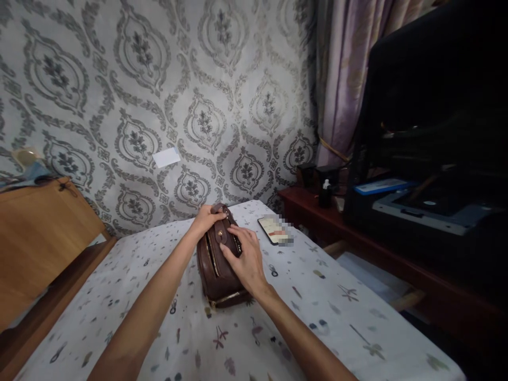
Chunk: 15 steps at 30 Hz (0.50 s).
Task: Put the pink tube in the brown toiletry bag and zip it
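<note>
A dark brown leather bag (226,288) with gold-coloured zips lies on the patterned bedsheet in the middle. On its top a strap tab (220,233) with a round gold snap runs lengthwise. My left hand (205,219) is closed around the bag's far end, its thumb across the base of the strap. Over the bag's right side rests my right hand (248,256), fingers apart. Its thumb and forefinger touch the leather near the snap, with a gap between them. The bag's right side is partly hidden beneath this hand.
A phone (273,230), partly blurred out, lies on the white bedsheet (254,344) right of the bag. A wooden headboard-like panel (51,222) stands at left. On the right, a reddish desk (304,203) carries a small dark bottle (325,194) and a large black cabinet or screen.
</note>
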Each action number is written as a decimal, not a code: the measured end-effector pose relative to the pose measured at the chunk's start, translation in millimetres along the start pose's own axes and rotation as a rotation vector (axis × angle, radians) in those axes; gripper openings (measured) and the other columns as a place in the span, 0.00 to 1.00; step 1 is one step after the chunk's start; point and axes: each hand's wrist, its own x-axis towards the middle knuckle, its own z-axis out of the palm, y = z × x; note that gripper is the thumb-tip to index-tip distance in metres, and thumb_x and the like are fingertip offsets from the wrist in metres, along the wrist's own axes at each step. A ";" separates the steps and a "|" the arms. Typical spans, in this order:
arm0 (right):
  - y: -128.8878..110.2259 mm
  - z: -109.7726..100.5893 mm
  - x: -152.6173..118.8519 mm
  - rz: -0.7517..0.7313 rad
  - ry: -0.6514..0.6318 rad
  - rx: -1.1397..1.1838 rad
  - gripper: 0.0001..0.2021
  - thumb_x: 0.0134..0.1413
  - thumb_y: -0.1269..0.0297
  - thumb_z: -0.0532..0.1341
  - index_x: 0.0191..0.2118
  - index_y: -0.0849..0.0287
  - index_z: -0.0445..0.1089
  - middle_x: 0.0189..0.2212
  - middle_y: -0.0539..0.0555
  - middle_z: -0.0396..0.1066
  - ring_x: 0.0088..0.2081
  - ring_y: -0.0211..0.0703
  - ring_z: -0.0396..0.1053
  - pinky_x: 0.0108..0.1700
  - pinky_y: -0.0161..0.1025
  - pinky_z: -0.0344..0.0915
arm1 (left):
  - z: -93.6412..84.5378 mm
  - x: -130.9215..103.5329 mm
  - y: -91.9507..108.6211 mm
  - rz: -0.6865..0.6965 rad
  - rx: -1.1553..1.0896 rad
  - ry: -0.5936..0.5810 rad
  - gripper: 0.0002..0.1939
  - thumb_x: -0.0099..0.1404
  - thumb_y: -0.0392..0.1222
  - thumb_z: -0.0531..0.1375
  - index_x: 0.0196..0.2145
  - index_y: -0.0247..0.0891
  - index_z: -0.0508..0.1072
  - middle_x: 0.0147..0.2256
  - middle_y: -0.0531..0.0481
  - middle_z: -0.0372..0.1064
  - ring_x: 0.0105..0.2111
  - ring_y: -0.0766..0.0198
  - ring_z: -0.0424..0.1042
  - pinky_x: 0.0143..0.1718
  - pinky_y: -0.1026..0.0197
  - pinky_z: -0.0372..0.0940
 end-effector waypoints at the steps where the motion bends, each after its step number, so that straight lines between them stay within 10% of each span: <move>1: 1.7 2.1 -3.4 -0.030 0.030 -0.006 0.14 0.58 0.62 0.64 0.50 0.55 0.71 0.52 0.59 0.74 0.54 0.56 0.68 0.56 0.58 0.66 | -0.2 0.2 -0.3 0.006 0.002 -0.002 0.12 0.45 0.46 0.68 0.22 0.36 0.71 0.20 0.57 0.64 0.24 0.67 0.61 0.29 0.63 0.55; 15: 9.8 4.1 -22.2 -0.095 0.094 -0.096 0.17 0.64 0.59 0.61 0.55 0.59 0.68 0.58 0.66 0.67 0.60 0.56 0.65 0.61 0.59 0.67 | 0.8 -6.2 5.4 0.004 0.039 0.026 0.14 0.44 0.49 0.69 0.21 0.37 0.71 0.20 0.57 0.63 0.23 0.67 0.59 0.29 0.63 0.54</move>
